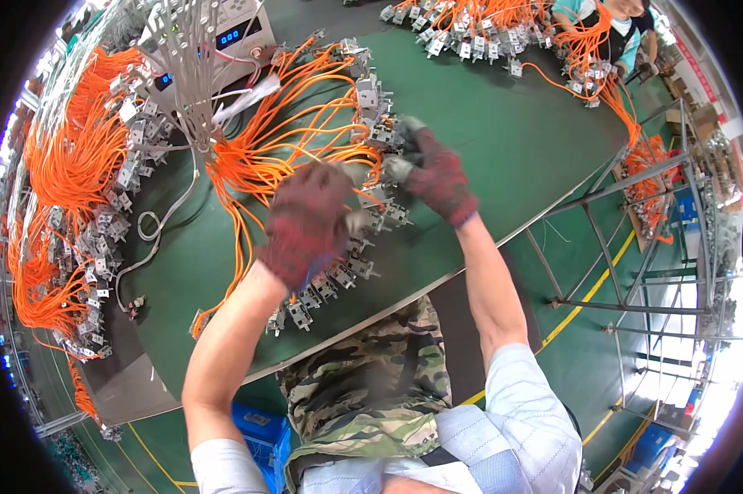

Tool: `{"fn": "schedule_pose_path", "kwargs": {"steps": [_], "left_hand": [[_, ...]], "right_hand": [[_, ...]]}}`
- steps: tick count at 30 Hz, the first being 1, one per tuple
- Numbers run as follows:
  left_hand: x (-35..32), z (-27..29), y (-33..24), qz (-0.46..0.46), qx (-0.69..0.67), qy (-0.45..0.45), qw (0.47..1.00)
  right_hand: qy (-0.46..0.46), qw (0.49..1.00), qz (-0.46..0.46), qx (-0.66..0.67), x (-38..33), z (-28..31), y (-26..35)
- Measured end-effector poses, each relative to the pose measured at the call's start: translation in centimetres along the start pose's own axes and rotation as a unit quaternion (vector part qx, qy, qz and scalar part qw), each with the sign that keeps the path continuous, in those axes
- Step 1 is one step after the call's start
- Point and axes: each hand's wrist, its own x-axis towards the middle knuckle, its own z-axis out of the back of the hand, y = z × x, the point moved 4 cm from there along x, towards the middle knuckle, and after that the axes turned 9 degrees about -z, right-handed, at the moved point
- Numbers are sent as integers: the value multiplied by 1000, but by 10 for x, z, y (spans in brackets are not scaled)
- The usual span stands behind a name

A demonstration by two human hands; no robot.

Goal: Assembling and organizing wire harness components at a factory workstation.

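My left hand [307,221], in a dark red knit glove with grey fingertips, is over the front part of a fanned-out bundle of orange cables [248,169]. Motion blurs it, and its fingers are partly hidden. My right hand [439,174], gloved alike, reaches in from the right. Its thumb and fingers close around a grey connector [388,136] at the bundle's right edge. Several more grey metal connectors [373,99] line the cable ends in a curved row, and others [326,284] come out below my left hand. The cables gather into pale sleeved strands [195,90].
A green-topped table [503,140] carries the work. More orange cable bundles [67,181] are heaped at left and far back [478,25]. A white instrument with a blue display [240,37] stands behind. Metal frames [626,247] stand at right; another person [606,37] is at the far right.
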Motion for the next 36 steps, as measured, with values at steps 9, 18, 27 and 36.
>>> {"fn": "schedule_pose_path", "kwargs": {"steps": [9,18,27,36], "left_hand": [[-22,-45,24,98,-5,114,989],[-65,-22,14,78,-38,189,978],[-66,-17,14,84,-44,202,975],[-64,-5,14,118,-60,233,963]], "right_hand": [[97,990,-96,-41,-87,-26,37],[139,989,-48,21,-99,-31,62],[196,959,42,-202,-59,-11,35],[363,880,22,-306,-57,3,48]]}}
